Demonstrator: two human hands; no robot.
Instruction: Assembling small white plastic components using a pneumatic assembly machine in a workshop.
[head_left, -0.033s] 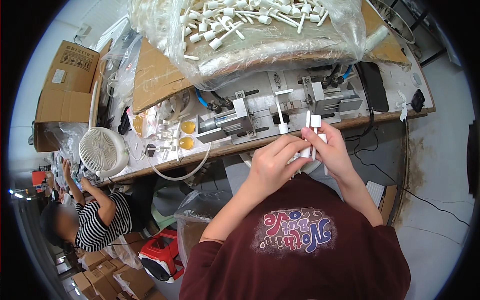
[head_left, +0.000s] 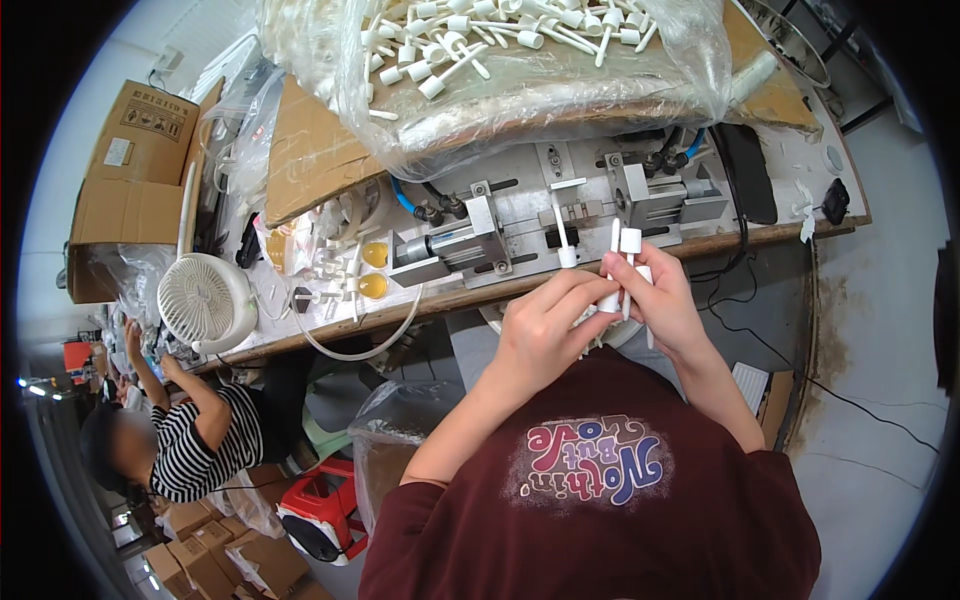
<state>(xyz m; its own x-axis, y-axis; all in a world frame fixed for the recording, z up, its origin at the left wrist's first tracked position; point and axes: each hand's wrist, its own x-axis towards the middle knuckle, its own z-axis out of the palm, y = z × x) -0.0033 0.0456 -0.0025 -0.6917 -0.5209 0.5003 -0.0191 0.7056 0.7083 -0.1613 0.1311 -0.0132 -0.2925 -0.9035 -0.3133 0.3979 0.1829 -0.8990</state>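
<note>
My two hands meet in front of the bench edge, over my lap. My left hand [head_left: 548, 325] is closed, its thumb and fingers pinching a white plastic stick with a cap-like end [head_left: 608, 302]. My right hand [head_left: 668, 305] is closed around several more white capped sticks [head_left: 631, 241], which point different ways between thumb and fingers. Fingers hide parts of them. Just beyond my hands, another white capped stick [head_left: 562, 225] lies in the middle of a metal fixture [head_left: 520, 235], its cap toward me. A metal cylinder clamp stands on either side of it.
Behind the fixture, a plastic-lined cardboard box [head_left: 540, 110] holds many white capped sticks. To the left are yellow round pieces [head_left: 374, 287], a hose [head_left: 350, 354] and a white fan [head_left: 206, 303]. A person in a striped top [head_left: 215, 440] works at far left, near a red stool [head_left: 322, 510].
The outer blocks of both clamps on the fixture have shifted slightly outward. My hands and the sticks in them are almost unmoved.
</note>
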